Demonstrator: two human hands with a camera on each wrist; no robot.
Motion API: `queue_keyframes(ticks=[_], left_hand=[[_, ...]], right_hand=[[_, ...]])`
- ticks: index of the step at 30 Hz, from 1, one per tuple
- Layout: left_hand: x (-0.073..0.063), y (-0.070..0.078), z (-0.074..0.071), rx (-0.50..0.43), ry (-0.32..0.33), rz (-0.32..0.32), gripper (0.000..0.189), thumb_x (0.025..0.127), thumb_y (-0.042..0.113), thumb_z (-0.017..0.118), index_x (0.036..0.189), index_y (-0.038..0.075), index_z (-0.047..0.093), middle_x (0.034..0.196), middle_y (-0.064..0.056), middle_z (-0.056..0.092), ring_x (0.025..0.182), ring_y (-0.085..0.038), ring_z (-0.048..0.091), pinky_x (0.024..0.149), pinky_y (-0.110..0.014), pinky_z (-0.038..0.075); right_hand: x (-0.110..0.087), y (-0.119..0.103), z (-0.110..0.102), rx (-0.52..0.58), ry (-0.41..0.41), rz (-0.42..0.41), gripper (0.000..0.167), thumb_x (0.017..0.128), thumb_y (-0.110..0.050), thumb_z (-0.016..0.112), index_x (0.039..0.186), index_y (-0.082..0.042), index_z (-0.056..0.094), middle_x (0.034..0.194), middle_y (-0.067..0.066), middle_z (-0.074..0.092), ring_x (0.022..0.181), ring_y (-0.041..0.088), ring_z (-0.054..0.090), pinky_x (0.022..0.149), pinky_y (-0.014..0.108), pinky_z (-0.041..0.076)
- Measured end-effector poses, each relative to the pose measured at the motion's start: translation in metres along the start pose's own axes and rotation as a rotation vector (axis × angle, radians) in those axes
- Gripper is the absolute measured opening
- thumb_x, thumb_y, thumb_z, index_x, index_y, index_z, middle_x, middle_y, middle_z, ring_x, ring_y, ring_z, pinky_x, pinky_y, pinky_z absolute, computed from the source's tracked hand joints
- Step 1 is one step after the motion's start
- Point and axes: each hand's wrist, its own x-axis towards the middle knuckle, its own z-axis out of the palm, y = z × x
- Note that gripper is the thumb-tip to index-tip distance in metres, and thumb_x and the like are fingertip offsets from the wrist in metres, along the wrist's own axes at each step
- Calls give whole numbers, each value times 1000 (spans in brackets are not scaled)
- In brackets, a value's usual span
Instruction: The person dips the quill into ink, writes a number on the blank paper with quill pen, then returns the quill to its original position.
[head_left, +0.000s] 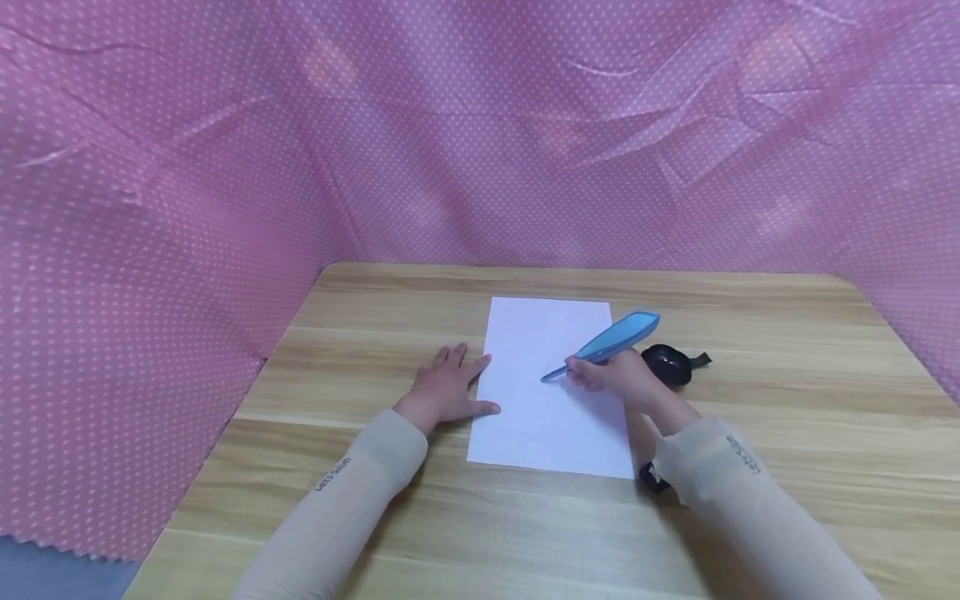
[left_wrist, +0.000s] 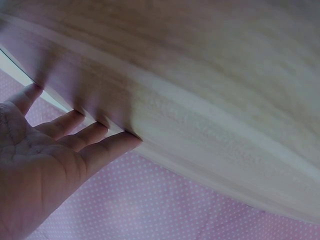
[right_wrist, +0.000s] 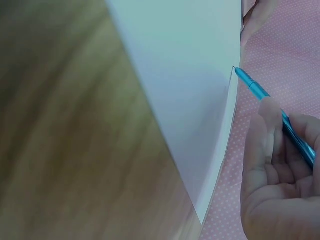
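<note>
A blue pen (head_left: 618, 335) with a broad, feather-shaped end sits right of centre in the head view, slanting from upper right down to lower left. Its point is over the middle of a blank white sheet of paper (head_left: 551, 433); whether it touches the sheet is hard to tell. The right hand (head_left: 613, 375) grips the pen, thumb and fingers pinching the thin shaft near the point, while the feather end rises above the hand. In the right wrist view the pen's point is at the upper right, by the far edge of the sheet.

The left hand (head_left: 444, 392) lies at the left edge of the paper, holding nothing, its fingers straight and spread; thumb and forefinger tips reach over that edge. Both arms wear pale sleeves (head_left: 330, 508) with dark lettering, entering from the bottom of the frame.

Just beside the right hand, on its right, a rounded, glossy black thing (head_left: 667, 365) with a short tail sits partly hidden. Near the paper's lower right corner a smaller black thing (head_left: 653, 478) is half covered by a sleeve. All this is on a wood-grain table (head_left: 337, 533). Pink dotted cloth (head_left: 450, 167) fills the top and left of the frame.
</note>
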Motion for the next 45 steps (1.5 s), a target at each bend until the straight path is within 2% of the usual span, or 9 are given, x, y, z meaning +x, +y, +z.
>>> queue_keyframes(ticks=[6,15,33,42,45], left_hand=[[0,1,-1,3,4,2,90,78,73,56,151,32,26,158,-15,11,141,-41,7,103,-65,22],[0,2,-1,7,1,0,89,78,72,56,151,31,26,158,-14,10,141,-41,7,104,-64,21],[1,1,0,1,1,5,89,78,72,56,152,31,25,158,-14,10,142,-40,6,104,-64,21],[1,1,0,10,6,10,89,79,72,56,152,31,26,158,-15,11,141,-41,7,104,-64,22],[0,1,-1,12,7,16,89,79,72,56,151,30,27,157,-15,11,141,-41,8,103,-65,23]], right_hand=[[-3,0,1,17,-33,9,33,91,-28,66,105,2,68,90,12,71,83,27,68,73,37,55],[-9,1,-1,17,-76,73,37,88,-36,68,104,-2,69,90,9,72,84,25,68,75,36,55],[-21,6,-7,46,-153,1,33,90,-24,68,108,4,68,88,12,72,79,27,68,70,38,56],[-29,7,-10,5,-142,67,35,88,-30,70,107,0,68,87,10,72,80,25,68,71,37,56],[-31,8,-12,-15,-144,57,36,88,-31,69,107,0,68,87,9,72,80,25,68,71,37,56]])
